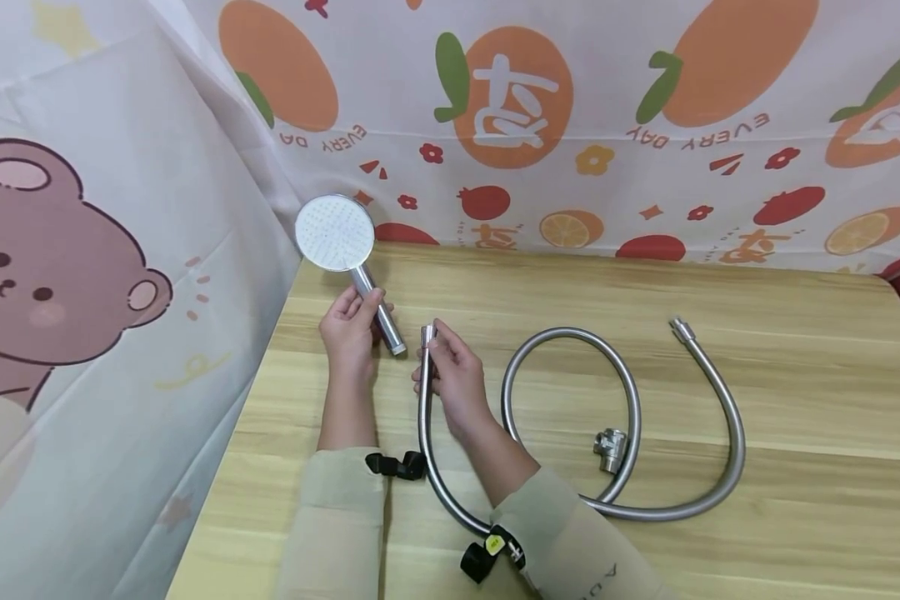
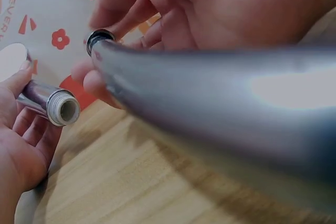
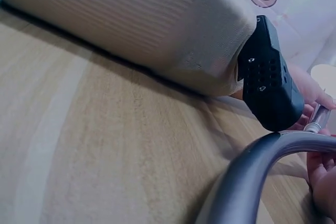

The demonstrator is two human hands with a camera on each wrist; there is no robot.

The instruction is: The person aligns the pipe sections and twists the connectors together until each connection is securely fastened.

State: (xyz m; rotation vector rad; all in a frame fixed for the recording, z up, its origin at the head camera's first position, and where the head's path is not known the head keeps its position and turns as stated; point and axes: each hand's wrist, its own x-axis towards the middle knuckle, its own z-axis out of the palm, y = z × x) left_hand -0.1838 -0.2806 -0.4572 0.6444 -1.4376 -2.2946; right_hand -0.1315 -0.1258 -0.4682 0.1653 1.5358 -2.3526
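Observation:
My left hand (image 1: 350,333) grips the chrome handle of a round shower head (image 1: 335,233), its white spray face turned up. The handle's threaded end (image 2: 66,109) points toward my right hand (image 1: 457,375). That hand pinches one end of a grey metal shower hose (image 1: 424,392) just below its chrome nut (image 2: 100,38). Handle end and hose nut are close but apart. From my right hand the hose runs down under the right forearm, loops on the table and finishes at a second nut (image 1: 682,329). In the right wrist view the hose (image 3: 247,182) fills the lower foreground.
A small chrome tee-shaped fitting (image 1: 610,450) lies inside the hose loop, by its right side. The wooden table (image 1: 817,400) meets a fruit-print cloth (image 1: 397,83) at the back. A bear-print cloth (image 1: 217,275) hangs along the left edge.

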